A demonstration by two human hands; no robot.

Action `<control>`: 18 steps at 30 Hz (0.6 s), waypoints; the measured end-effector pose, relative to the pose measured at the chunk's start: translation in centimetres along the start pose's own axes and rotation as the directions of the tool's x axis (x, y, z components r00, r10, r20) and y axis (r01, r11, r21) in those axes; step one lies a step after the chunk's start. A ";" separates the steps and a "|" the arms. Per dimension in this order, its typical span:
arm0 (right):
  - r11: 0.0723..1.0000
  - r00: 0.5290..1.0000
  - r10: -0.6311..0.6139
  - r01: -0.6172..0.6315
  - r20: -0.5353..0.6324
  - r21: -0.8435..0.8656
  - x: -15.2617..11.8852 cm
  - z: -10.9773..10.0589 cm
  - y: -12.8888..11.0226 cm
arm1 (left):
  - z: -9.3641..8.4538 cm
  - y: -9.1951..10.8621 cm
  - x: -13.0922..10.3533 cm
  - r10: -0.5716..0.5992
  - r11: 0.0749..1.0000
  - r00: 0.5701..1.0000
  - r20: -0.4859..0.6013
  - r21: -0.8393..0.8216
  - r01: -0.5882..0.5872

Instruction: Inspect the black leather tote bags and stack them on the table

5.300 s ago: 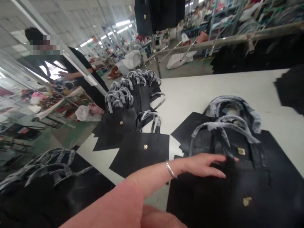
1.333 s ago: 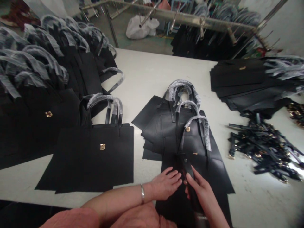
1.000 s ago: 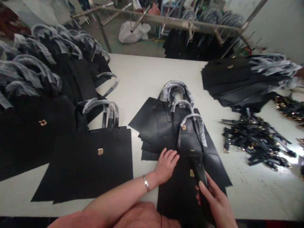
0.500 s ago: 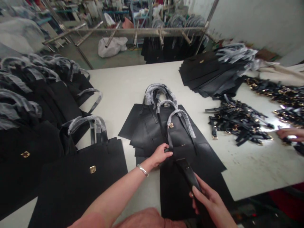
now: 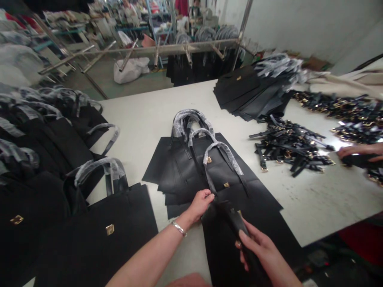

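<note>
My left hand [image 5: 201,203] is closed, its thumb and fingertips pinching the lower end of a bag handle strap [image 5: 212,184]. This handle is partly wrapped in clear plastic and lies on a fanned stack of flat black bag panels [image 5: 179,175], which carry small gold clasps. Wrapped in my right hand [image 5: 254,241] is a long black object [image 5: 235,221] with a broad, flat far end; its exact kind is unclear. That end sits just right of my left fingertips, over the front black panel [image 5: 218,255]. The lower part of the object is hidden by my right hand.
Black handbags [image 5: 119,215] with gold clasps crowd the left. Short buckled straps [image 5: 290,145] lie heaped at right, beside another person's hand [image 5: 359,151]. More black panels [image 5: 248,87] are fanned at the back right. A metal rack [image 5: 167,48] stands behind the table [image 5: 143,107].
The view has shifted a little. The long black object's flat end now sits closer to my left fingertips, and a gold clasp shows more fully. The other person's hand now holds something dark.
</note>
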State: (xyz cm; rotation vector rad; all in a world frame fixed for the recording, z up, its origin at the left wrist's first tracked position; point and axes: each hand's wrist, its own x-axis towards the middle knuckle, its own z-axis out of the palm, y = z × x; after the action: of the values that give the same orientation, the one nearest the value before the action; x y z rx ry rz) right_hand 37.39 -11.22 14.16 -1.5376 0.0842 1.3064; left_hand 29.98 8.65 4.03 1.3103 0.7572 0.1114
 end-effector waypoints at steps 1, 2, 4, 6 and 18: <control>1.000 0.999 -0.020 0.021 -0.025 0.013 0.0 0.1 -0.1 | 0.0 -0.1 0.0 -0.004 1.000 1.000 -0.004 -0.003 0.004; 0.998 0.997 -0.050 0.052 -0.060 0.023 0.0 0.1 -0.2 | 0.1 -0.1 0.1 -0.007 1.000 1.000 -0.009 -0.006 0.007; 0.995 0.990 -0.092 0.094 -0.106 0.015 -0.1 -0.1 -0.4 | 0.2 -0.1 0.0 -0.011 1.000 1.000 -0.013 -0.012 0.011; 0.998 0.995 -0.062 0.062 -0.077 -0.015 -0.3 -0.4 -0.3 | 0.3 0.0 0.0 -0.013 1.000 1.000 -0.015 -0.014 0.013; 0.998 0.997 -0.049 0.047 -0.053 -0.045 0.3 -0.3 -0.9 | 0.2 0.6 0.2 -0.009 1.000 1.000 0.020 0.025 0.008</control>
State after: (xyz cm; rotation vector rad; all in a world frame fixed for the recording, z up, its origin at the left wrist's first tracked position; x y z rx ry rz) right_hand 38.31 -10.90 14.47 -1.6023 0.0528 1.2363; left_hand 30.47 8.73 4.47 1.3296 0.7489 0.0820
